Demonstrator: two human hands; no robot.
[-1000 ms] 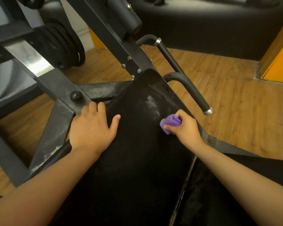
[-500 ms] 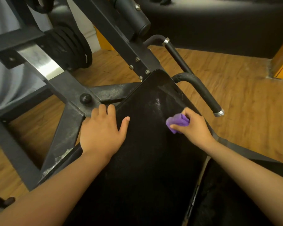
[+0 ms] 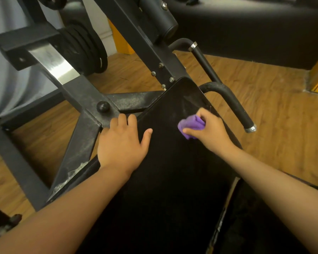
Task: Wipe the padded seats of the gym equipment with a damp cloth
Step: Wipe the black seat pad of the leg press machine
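A long black padded seat (image 3: 165,180) of a gym machine runs from the bottom of the view up to a rounded far end. My right hand (image 3: 211,132) grips a bunched purple cloth (image 3: 191,126) and presses it on the pad near the far right side. My left hand (image 3: 123,143) lies flat with fingers spread on the pad's left edge, its fingertips touching the metal frame. A faint dusty smear shows on the pad just beyond the cloth.
A dusty black steel frame (image 3: 84,136) crosses left of the pad. Two black handle bars (image 3: 235,107) stick out to the right. Black weight plates (image 3: 84,50) hang at the upper left. Wooden floor (image 3: 275,114) surrounds the machine; a second black pad (image 3: 261,217) lies lower right.
The right hand has slid the cloth a little further up the pad, and the white smear there has thinned. The left hand stays planted on the pad's edge.
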